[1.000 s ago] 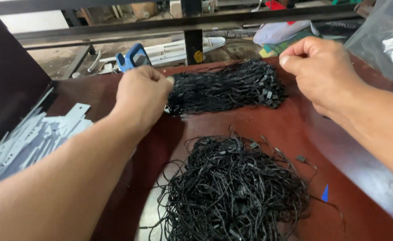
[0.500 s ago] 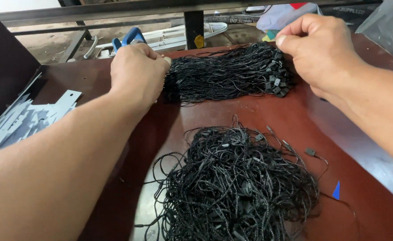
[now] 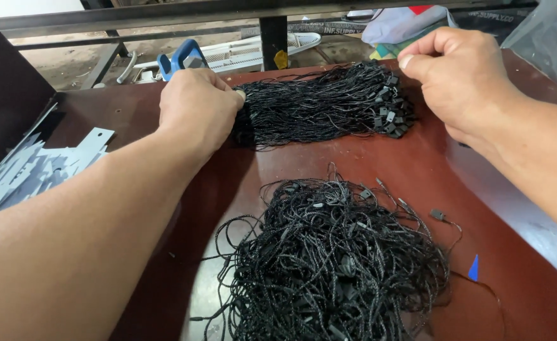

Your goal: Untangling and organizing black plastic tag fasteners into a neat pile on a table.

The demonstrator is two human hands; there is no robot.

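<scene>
- near table edge: loose tangled pile of black cords (image 3: pixel 335 265), untouched.
- far edge, centre: aligned cord bundle (image 3: pixel 322 104). left hand (image 3: pixel 197 108) grip clamped on its left end; right hand (image 3: pixel 458 76) pinched shut at the tag end, contents unclear.
- judging: straightening step; next needs even tension.

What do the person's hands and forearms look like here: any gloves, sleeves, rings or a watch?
Both are bare. The left hand and right hand wear no gloves, and no rings show. Both forearms are uncovered as far as the picture reaches, with no sleeve, watch or band in view.
</scene>
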